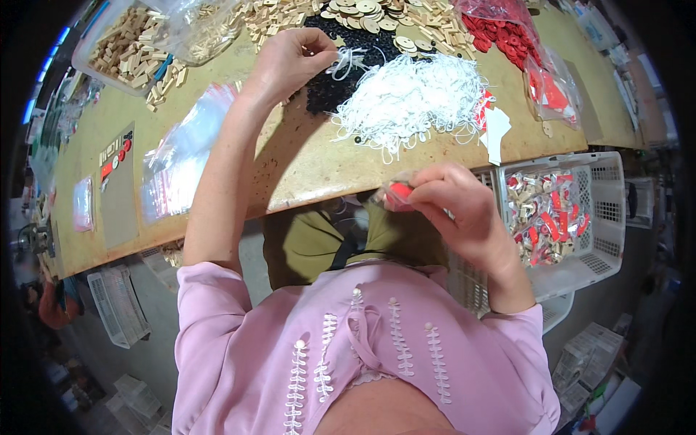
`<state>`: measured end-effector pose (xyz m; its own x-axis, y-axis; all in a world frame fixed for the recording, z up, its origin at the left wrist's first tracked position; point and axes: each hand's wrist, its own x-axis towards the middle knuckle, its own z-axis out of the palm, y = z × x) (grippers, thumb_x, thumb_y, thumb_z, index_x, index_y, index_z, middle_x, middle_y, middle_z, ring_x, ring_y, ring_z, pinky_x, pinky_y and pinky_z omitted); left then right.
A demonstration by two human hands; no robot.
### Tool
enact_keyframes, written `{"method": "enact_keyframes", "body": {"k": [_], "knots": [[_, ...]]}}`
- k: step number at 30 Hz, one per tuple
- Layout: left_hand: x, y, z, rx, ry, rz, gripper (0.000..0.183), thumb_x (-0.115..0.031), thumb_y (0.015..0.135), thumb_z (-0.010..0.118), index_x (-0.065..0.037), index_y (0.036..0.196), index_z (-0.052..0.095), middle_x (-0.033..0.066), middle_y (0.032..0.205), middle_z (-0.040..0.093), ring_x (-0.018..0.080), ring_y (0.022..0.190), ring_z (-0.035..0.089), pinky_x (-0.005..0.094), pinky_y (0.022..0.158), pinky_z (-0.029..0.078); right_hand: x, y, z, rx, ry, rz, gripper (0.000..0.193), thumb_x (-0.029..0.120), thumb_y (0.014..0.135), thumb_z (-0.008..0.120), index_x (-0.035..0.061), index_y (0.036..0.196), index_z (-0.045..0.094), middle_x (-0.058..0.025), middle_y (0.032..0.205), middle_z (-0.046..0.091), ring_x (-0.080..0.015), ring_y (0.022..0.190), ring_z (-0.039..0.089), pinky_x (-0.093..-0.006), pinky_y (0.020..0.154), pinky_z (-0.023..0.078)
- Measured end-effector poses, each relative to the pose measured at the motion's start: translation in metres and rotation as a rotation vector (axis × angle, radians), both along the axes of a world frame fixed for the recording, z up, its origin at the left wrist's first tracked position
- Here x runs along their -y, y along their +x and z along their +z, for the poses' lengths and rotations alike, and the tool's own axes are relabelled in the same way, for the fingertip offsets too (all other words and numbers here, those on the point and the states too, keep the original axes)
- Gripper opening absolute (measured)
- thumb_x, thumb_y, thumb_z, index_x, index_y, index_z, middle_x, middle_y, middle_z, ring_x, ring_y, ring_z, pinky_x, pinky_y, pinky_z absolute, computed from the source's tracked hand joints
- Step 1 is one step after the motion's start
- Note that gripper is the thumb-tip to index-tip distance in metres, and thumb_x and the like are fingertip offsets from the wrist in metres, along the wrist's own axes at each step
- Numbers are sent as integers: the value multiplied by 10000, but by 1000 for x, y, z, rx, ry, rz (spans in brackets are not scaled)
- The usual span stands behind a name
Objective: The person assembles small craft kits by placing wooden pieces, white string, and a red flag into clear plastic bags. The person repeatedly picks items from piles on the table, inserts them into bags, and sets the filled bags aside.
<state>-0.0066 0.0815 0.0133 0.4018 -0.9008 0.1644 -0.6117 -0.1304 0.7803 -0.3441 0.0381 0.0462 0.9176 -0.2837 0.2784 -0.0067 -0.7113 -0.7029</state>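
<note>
My left hand [286, 65] is over the far part of the table, its fingers pinched on a few white strings [351, 61]. Beneath it lie small black pieces [330, 94], and a big tangled heap of white strings [417, 98] spreads to its right. Just off the table's front edge, my right hand [460, 206] grips a small clear plastic bag [395, 194] with something red inside. The other contents of that bag are too small to make out.
Wooden blocks fill a bin [119, 83] at the far left. Wooden discs [362, 13] and red pieces [500, 36] lie at the back. Clear bags [181, 156] lie left, by a strip of sample parts [116, 156]. A white basket [602, 254] of filled bags stands right.
</note>
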Motion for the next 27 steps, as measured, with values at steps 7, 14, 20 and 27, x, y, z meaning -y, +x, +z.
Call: {"method": "enact_keyframes", "body": {"k": [7,14,20,27], "knots": [[-23,26,37,-318,-62,-214,102,-66,899,761,-28,963,692,21,894,710,79,816,638,235,759,520,0,24,14,87,-37,20,136,-59,834,719,11,950,708,-126,1025,682,-266,916,684,-323,791,544],[-51,37,53,-289,-154,-157,197,-132,945,735,-52,1122,703,10,1000,714,88,924,653,241,805,496,0,54,19,134,-84,51,101,-32,853,692,14,942,705,-132,1088,686,-255,893,697,-336,785,556],[-85,-42,79,-488,-447,-199,141,-49,914,745,-13,1044,703,27,931,723,78,876,667,236,788,537,0,76,14,142,-103,82,103,-9,856,703,32,951,703,-139,1152,676,-260,950,696,-346,809,559],[-110,-74,47,341,-358,-236,134,-41,776,691,-74,900,728,77,875,684,298,835,630,383,753,530,-8,82,13,160,-225,116,163,-28,814,735,32,962,702,-167,1191,667,-309,1018,688,-355,845,559]]}}
